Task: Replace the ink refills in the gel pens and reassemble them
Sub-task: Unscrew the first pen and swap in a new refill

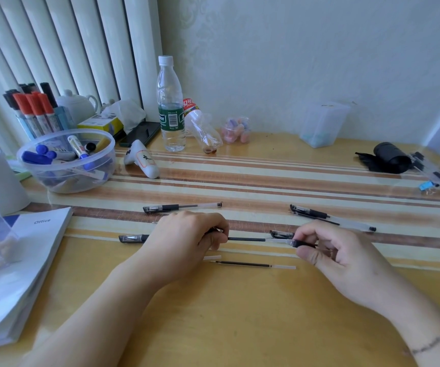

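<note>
My left hand (189,234) is closed on one end of a black ink refill (248,239) held just above the table. My right hand (335,252) pinches a pen barrel (302,243) with a black grip, and the refill's other end meets it. A loose refill (245,265) lies on the table below the hands. A capped pen (132,238) sticks out from behind my left hand. Another whole pen (181,207) lies further back. At the right lies a capped pen (330,217) with a thin refill beside it. A pen cap (281,234) rests behind the held barrel.
A clear bowl of markers (66,160) and a marker holder (34,109) stand at the back left. A water bottle (170,107) is at the back centre. An Office booklet (15,274) lies at the left edge. A black roll (391,157) and several more pens (436,176) sit at the far right.
</note>
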Demonstrator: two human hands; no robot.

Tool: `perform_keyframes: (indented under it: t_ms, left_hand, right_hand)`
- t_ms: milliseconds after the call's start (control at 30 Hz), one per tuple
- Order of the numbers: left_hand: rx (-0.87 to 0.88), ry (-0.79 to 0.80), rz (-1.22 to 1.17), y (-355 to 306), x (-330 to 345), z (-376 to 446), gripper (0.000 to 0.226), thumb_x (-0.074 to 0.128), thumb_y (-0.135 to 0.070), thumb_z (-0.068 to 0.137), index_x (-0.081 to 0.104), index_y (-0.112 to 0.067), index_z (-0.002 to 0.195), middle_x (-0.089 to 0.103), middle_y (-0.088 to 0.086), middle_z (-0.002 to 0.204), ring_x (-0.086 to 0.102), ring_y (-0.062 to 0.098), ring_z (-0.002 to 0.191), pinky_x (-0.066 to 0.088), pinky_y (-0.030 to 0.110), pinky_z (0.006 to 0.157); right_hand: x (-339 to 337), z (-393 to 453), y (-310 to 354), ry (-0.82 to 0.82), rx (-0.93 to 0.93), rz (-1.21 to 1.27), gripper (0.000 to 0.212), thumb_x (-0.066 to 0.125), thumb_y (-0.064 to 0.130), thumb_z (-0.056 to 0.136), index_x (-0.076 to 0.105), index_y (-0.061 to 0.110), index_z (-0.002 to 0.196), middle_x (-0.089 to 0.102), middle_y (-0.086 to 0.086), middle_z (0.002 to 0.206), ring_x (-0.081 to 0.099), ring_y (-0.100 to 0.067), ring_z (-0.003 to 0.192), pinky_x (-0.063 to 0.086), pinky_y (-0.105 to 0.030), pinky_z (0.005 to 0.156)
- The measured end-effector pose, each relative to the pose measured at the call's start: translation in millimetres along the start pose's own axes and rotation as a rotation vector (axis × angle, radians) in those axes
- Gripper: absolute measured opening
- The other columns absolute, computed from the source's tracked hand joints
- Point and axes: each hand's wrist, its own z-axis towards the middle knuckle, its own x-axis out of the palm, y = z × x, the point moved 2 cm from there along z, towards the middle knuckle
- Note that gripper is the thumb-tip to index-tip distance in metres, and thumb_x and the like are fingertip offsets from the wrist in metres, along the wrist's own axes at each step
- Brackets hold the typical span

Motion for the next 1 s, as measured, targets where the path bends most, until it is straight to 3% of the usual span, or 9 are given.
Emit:
perform_keyframes:
  t_ms: [133, 267, 333, 433, 500, 567, 633, 767, 1000]
  left_hand:
    - [0.032, -0.013, 0.022, -0.7, 0.0, -0.8, 0.011, 0.057, -0.026, 0.091, 0.057, -0.035, 0.085, 0.062, -0.017, 0.066, 0.051, 0.004, 0.058, 0.037, 0.019, 0.056]
    - [0.125, -0.098, 0.066, -4.3, -1.4, -2.5, 0.005, 0.055, -0.033, 0.087, 0.059, -0.033, 0.084, 0.057, -0.018, 0.063, 0.050, 0.008, 0.056, 0.040, 0.026, 0.052]
    - [0.161, -0.129, 0.064, -11.0, 0.2, -2.8, 0.008, 0.054, -0.038, 0.085, 0.059, -0.032, 0.084, 0.056, -0.018, 0.061, 0.043, 0.008, 0.053, 0.044, 0.027, 0.051]
    - [0.229, -0.161, 0.022, -23.4, 4.5, -3.7, 0.014, 0.058, -0.045, 0.085, 0.064, -0.033, 0.086, 0.066, -0.018, 0.072, 0.050, 0.008, 0.056, 0.049, 0.031, 0.052]
    - [0.288, -0.249, -0.054, -28.7, 0.7, -4.0, 0.017, 0.061, -0.048, 0.085, 0.071, -0.034, 0.088, 0.070, -0.019, 0.092, 0.059, 0.002, 0.063, 0.051, 0.030, 0.053]
    - [0.289, -0.411, -0.224, -26.7, -7.8, -4.1, 0.020, 0.065, -0.044, 0.085, 0.076, -0.028, 0.090, 0.069, -0.016, 0.100, 0.064, 0.003, 0.070, 0.053, 0.029, 0.058]
    - [0.242, -0.525, -0.348, -20.7, -13.6, -4.8, 0.024, 0.068, -0.041, 0.083, 0.077, -0.020, 0.091, 0.069, -0.010, 0.091, 0.067, 0.010, 0.076, 0.054, 0.030, 0.062]
    - [0.167, -0.430, -0.361, -20.1, -6.9, -3.7, 0.030, 0.068, -0.051, 0.077, 0.078, -0.023, 0.082, 0.070, -0.013, 0.076, 0.066, 0.006, 0.071, 0.053, 0.033, 0.061]
    - [0.161, -0.372, -0.438, -22.9, 0.7, -2.4, 0.028, 0.071, -0.050, 0.074, 0.078, -0.024, 0.083, 0.069, -0.016, 0.076, 0.065, 0.003, 0.073, 0.052, 0.031, 0.062]
  right_hand:
    - [-1.9, -0.8, 2.1, -0.004, 0.001, -0.048, 0.017, 0.055, 0.054, 0.077, 0.058, 0.044, 0.091, 0.062, 0.024, 0.092, 0.050, -0.011, 0.051, 0.040, -0.024, 0.049]
    - [-4.0, -4.2, 11.4, -0.040, -0.034, -0.275, 0.008, 0.071, 0.040, 0.078, 0.064, 0.040, 0.084, 0.051, 0.049, 0.074, 0.046, -0.012, 0.048, 0.031, -0.018, 0.042]
    - [-0.3, -4.1, 16.3, -0.050, -0.061, -0.338, 0.010, 0.072, 0.041, 0.077, 0.066, 0.039, 0.084, 0.047, 0.053, 0.071, 0.047, -0.012, 0.046, 0.028, -0.016, 0.042]
    - [13.3, -1.0, 17.0, -0.032, -0.049, -0.269, 0.011, 0.069, 0.044, 0.080, 0.065, 0.039, 0.089, 0.057, 0.038, 0.068, 0.054, 0.006, 0.058, 0.028, -0.014, 0.047]
    - [20.7, 1.1, 15.2, -0.024, -0.033, -0.175, 0.015, 0.061, 0.049, 0.082, 0.064, 0.039, 0.091, 0.062, 0.030, 0.073, 0.057, 0.005, 0.063, 0.033, -0.014, 0.050]
    - [21.4, 2.7, 12.5, -0.075, -0.027, -0.077, 0.025, 0.049, 0.058, 0.081, 0.061, 0.040, 0.094, 0.066, 0.024, 0.076, 0.060, -0.005, 0.059, 0.047, -0.025, 0.052]
    - [19.2, 2.8, 8.1, -0.131, -0.038, 0.003, 0.027, 0.043, 0.061, 0.085, 0.058, 0.041, 0.096, 0.067, 0.017, 0.080, 0.063, -0.009, 0.062, 0.054, -0.041, 0.058]
    - [15.8, 1.0, 13.6, -0.168, -0.101, 0.052, 0.023, 0.047, 0.058, 0.083, 0.058, 0.041, 0.094, 0.066, 0.012, 0.085, 0.063, -0.024, 0.060, 0.051, -0.042, 0.053]
    - [17.5, 0.4, 18.1, -0.142, -0.157, 0.042, 0.021, 0.050, 0.057, 0.083, 0.058, 0.040, 0.094, 0.065, 0.015, 0.084, 0.055, -0.018, 0.053, 0.047, -0.038, 0.052]
